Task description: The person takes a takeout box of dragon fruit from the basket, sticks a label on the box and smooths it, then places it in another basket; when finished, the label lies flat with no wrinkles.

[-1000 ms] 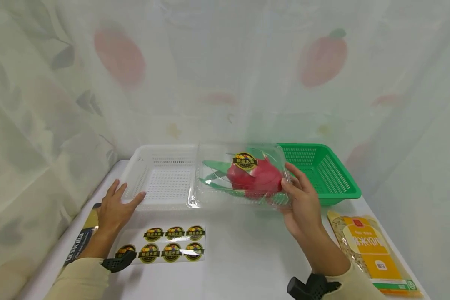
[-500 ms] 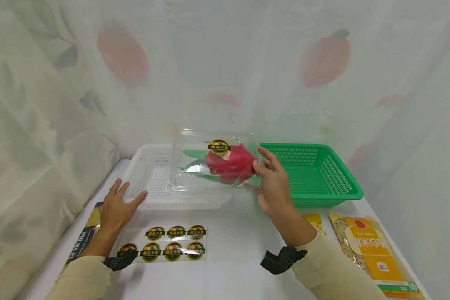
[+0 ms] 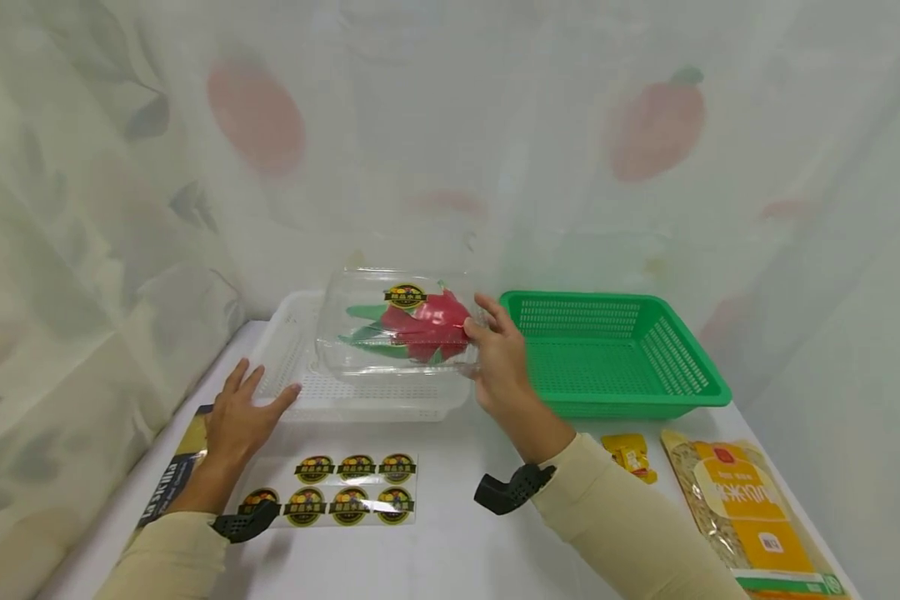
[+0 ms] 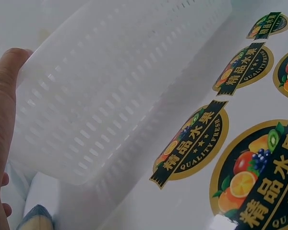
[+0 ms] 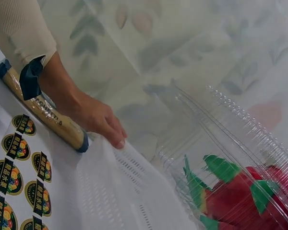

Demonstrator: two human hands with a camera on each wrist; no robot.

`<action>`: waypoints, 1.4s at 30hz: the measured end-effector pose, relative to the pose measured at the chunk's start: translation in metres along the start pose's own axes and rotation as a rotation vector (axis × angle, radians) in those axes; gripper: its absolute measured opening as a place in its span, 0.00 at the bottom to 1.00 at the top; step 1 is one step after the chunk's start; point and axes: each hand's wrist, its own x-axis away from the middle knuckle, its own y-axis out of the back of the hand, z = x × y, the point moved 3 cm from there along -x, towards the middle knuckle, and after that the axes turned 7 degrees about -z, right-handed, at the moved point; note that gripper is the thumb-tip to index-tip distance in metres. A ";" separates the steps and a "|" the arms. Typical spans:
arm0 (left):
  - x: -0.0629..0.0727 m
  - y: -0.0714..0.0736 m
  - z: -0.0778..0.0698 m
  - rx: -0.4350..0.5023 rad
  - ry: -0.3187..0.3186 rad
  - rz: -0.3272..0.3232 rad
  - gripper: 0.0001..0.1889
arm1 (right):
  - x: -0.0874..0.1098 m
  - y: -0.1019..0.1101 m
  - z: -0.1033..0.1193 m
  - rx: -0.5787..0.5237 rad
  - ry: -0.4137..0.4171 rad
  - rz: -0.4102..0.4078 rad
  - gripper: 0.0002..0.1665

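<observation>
My right hand (image 3: pixel 502 358) grips the right end of a clear plastic clamshell box (image 3: pixel 330 333), thumb on top. A red dragon fruit with green leaf tips (image 3: pixel 431 325) lies inside it, and a round black-and-gold label (image 3: pixel 405 296) is on the lid. The box hangs above a white slotted basket (image 3: pixel 412 408), tilted a little. At the basket's front left corner my left hand (image 3: pixel 243 417) rests with spread, fairly straight fingers; its thumb (image 4: pixel 12 64) touches the rim in the left wrist view.
A green basket (image 3: pixel 592 362) stands at the right. In front lies a sheet of round stickers (image 3: pixel 360 483). A dark blue and tan packet (image 3: pixel 176 471) is under my left forearm. A small yellow packet (image 3: pixel 630 457) and a larger orange-labelled bag (image 3: pixel 753 508) lie at the right.
My right hand has carried the box leftward, from between the two baskets to over the white one. The small yellow packet has come into sight. My left hand has stayed put.
</observation>
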 end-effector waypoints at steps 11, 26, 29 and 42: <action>-0.002 0.002 0.000 0.004 -0.020 0.000 0.48 | -0.021 -0.020 -0.029 0.016 0.029 -0.036 0.25; 0.001 -0.002 -0.006 0.040 -0.015 0.010 0.48 | -0.039 -0.034 -0.066 0.121 0.034 -0.053 0.27; 0.001 -0.001 -0.005 0.037 -0.006 0.009 0.48 | -0.042 -0.039 -0.073 0.137 0.024 -0.062 0.26; 0.001 -0.002 -0.003 0.034 -0.012 0.009 0.48 | -0.053 -0.049 -0.094 0.290 0.080 -0.129 0.26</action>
